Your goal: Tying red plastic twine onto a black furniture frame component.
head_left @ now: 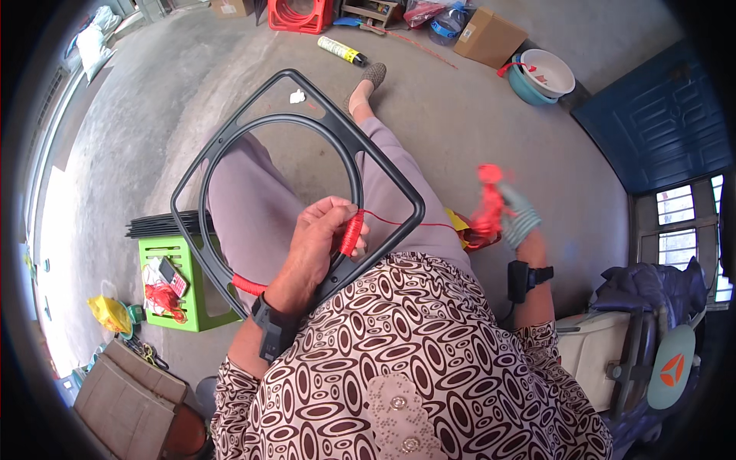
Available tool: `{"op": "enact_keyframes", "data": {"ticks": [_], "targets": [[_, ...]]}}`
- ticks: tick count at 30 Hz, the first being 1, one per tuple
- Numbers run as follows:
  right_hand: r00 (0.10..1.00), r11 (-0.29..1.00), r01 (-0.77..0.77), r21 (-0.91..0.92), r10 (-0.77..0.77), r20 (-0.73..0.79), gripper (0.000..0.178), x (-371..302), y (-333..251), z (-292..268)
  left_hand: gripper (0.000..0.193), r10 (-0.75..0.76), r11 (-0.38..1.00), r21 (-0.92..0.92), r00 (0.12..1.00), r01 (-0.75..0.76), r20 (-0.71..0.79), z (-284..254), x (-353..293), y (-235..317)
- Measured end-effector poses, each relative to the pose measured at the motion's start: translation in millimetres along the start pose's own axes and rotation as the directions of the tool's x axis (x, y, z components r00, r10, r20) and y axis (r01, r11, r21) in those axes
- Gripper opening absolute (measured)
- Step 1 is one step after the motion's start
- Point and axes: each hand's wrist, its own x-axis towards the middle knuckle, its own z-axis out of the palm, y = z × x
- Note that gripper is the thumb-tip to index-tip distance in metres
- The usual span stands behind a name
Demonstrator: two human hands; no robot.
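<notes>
A black square plastic frame (404, 182) with a round opening rests across my lap, tilted. Red cord (353, 233) is wound tightly round its inner ring, and a second wound stretch (249, 285) shows at the lower left of the ring. My bare left hand (320, 234) is closed on the ring at the wound cord, thumb and forefinger pinched at its top end. From that pinch, a single red strand runs rightward over the frame's edge. Out to the right, my right hand (521, 218), in a striped glove, grips a bundle of red cord (489, 205), blurred by motion.
On the left, a green stool (201, 294) bears a stack of black frames (167, 225), a phone-sized device and loose red cord. A scooter (613, 353) stands at lower right. Ahead are a spray can (342, 51), a cardboard box (491, 37) and basins (529, 90).
</notes>
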Motion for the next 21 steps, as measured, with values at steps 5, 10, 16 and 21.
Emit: {"op": "enact_keyframes", "data": {"ticks": [5, 10, 16, 21], "targets": [[0.736, 0.848, 0.133, -0.513, 0.262, 0.625, 0.052, -6, -9, 128, 0.010, 0.051, 0.996, 0.075, 0.998, -0.054, 0.043, 0, -4, -2], [0.661, 0.987, -0.158, 0.030, 0.083, 0.746, 0.032, 13, 13, 172, 0.011, 0.160, 0.983, 0.076, 0.985, -0.165, 0.060, 12, -9, -3], [0.674, 0.990, -0.132, -0.043, 0.122, 0.729, 0.025, 1, 2, 200, 0.017, 0.145, 0.977, 0.152, 0.989, -0.146, 0.019, -3, -4, -10], [0.761, 0.943, -0.278, 0.183, 0.100, 0.641, 0.022, 23, 56, 176, 0.031, 0.009, 1.000, -0.027, 1.000, -0.008, 0.026, -4, 2, -9]]}}
